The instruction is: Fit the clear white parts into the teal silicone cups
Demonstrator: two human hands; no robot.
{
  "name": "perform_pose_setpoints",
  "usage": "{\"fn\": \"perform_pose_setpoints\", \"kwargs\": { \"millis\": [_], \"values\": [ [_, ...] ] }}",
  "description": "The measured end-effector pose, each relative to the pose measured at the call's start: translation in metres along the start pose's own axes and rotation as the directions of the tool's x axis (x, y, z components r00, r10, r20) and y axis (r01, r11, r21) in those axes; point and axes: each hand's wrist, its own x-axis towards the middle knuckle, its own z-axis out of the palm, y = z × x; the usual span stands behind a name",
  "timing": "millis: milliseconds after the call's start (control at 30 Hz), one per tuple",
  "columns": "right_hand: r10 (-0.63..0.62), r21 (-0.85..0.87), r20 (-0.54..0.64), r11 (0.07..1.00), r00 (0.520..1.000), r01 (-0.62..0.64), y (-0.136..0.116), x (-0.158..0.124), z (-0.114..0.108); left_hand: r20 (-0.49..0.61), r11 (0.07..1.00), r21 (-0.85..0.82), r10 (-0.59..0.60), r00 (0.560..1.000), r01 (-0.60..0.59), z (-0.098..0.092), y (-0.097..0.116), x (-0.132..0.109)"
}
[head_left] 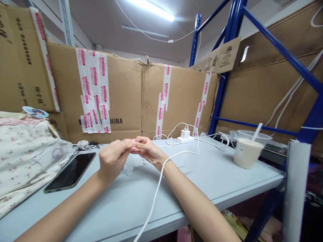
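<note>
My left hand [112, 158] and my right hand [148, 149] meet above the table, fingertips pinched together. Whatever is between the fingertips is tiny and pale, and I cannot make out its kind. Below and behind the hands, some clear, translucent pieces [130, 165] are partly hidden by my fingers. A white cable [155, 193] passes over my right forearm and runs down to the table's front edge. Left of my hands, a dark-screened phone [72, 173] lies flat.
On the grey table [202, 174], a white charger on a power strip [185, 136] stands at the back with loose cables. A cup of milky drink [247, 154] is at right. Floral cloth [22, 151] covers the left side. Cardboard [126, 94] walls the back; a blue rack post [219, 97] rises at right.
</note>
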Motion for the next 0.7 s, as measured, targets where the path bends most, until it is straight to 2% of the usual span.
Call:
{"fn": "perform_pose_setpoints", "kwargs": {
  "millis": [333,467,533,600,700],
  "values": [
    [-0.050,0.007,0.013,0.999,0.999,0.050,0.003,0.002,0.000,-0.044,1.000,0.028,0.012,0.999,-0.011,0.000,0.002,0.002],
    [-0.071,-0.031,-0.024,0.997,0.997,0.070,0.001,0.001,0.000,-0.051,0.999,0.040,0.001,0.999,0.001,0.001,0.002,0.001],
    [-0.077,-0.060,-0.031,0.995,0.997,0.076,0.001,0.001,0.001,-0.038,0.997,0.062,-0.041,0.998,0.043,0.003,0.000,-0.001],
    [-0.077,-0.077,-0.016,0.994,0.997,0.076,0.001,0.000,0.002,-0.005,0.989,0.073,-0.131,0.991,0.131,0.005,-0.002,-0.005],
    [-0.073,-0.079,0.027,0.994,0.997,0.075,0.001,0.000,0.004,0.112,0.953,0.052,-0.303,0.946,0.299,0.008,-0.007,-0.010]
  ]
}}
